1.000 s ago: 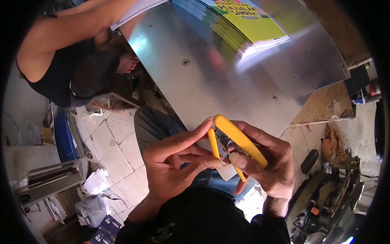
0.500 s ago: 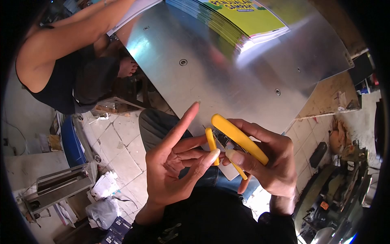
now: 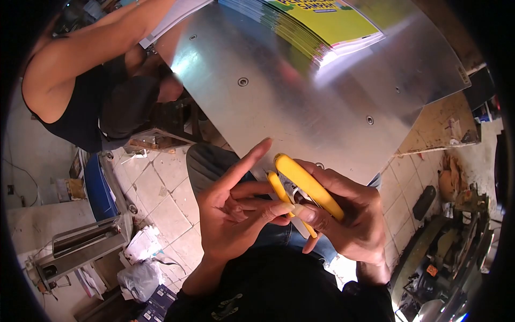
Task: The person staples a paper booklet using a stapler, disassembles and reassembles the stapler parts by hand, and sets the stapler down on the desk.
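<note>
In front of my lap, my right hand [image 3: 351, 217] wraps round what looks like a small yellow stapler [image 3: 310, 185], its long upper part tilted down to the right. Metal parts show in the gap between this upper part and a thinner yellow part [image 3: 279, 188] beside it. My left hand [image 3: 233, 214] pinches the thinner part between thumb and fingers, with the index finger stretched out. Both thumbs nearly meet over the middle. The fingers hide where the yellow parts join.
Beyond my hands is a metal tabletop [image 3: 300, 112] bearing a stack of booklets [image 3: 343, 24] with yellow-green covers. Another person [image 3: 70, 75] sits at the left with an arm over the table. Machinery [image 3: 445, 257] stands at the right; a plastic bag [image 3: 140, 280] lies lower left.
The thinner yellow part has swung closer in line with the upper part, and the gap between my hands has narrowed. My left hand has shifted slightly right.
</note>
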The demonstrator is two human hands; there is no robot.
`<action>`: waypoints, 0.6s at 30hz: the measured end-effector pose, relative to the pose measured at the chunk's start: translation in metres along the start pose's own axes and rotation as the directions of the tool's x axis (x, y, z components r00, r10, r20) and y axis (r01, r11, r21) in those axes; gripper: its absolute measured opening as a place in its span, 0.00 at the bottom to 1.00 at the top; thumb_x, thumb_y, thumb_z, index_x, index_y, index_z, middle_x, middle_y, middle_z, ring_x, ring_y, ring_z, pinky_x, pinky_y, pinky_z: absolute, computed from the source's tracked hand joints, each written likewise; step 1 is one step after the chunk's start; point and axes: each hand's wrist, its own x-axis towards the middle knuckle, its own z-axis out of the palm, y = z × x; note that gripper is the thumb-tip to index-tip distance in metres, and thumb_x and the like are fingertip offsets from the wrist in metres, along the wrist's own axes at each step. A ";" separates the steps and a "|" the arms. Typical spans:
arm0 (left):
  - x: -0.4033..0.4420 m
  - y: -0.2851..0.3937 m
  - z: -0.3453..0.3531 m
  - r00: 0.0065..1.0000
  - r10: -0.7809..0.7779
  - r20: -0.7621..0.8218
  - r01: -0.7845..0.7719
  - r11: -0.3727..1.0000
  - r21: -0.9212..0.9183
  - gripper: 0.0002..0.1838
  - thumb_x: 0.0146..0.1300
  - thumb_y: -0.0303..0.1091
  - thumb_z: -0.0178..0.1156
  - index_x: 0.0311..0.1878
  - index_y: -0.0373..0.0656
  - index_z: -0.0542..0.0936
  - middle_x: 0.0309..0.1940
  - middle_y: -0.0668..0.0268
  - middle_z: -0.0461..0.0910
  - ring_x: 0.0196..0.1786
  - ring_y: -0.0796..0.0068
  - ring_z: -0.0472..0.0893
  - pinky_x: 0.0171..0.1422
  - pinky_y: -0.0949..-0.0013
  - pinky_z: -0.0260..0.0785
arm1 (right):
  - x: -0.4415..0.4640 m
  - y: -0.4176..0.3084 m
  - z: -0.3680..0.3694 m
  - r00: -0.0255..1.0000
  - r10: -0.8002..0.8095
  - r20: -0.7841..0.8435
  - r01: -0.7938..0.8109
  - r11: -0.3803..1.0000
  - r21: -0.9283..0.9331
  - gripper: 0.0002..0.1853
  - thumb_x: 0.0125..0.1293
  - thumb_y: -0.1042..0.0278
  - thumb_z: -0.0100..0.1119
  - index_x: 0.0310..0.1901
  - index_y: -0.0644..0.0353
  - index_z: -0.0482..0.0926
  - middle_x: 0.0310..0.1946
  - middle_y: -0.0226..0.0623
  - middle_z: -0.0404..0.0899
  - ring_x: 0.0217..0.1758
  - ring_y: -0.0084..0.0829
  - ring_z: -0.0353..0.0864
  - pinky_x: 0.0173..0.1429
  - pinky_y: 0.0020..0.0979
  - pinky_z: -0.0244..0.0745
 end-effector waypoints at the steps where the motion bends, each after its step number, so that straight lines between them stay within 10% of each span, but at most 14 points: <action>1: 0.000 0.001 0.001 1.000 0.000 0.000 0.000 1.000 0.000 0.41 0.62 0.15 0.67 0.76 0.29 0.57 0.54 0.41 0.82 0.49 0.64 0.87 0.49 0.69 0.87 | 0.000 0.002 -0.001 1.000 0.000 0.000 0.000 1.000 0.000 0.27 0.70 0.77 0.63 0.69 0.72 0.69 0.53 0.49 0.82 0.48 0.33 0.88 0.32 0.24 0.88; 18: 0.009 -0.044 -0.005 1.000 0.005 -0.008 -0.007 0.924 -0.381 0.32 0.64 0.28 0.71 0.65 0.38 0.63 0.46 0.52 0.86 0.51 0.70 0.86 0.55 0.69 0.81 | 0.007 0.014 -0.005 0.990 -0.135 0.040 0.140 0.968 -0.206 0.19 0.79 0.75 0.46 0.67 0.74 0.70 0.57 0.55 0.78 0.56 0.41 0.82 0.58 0.33 0.78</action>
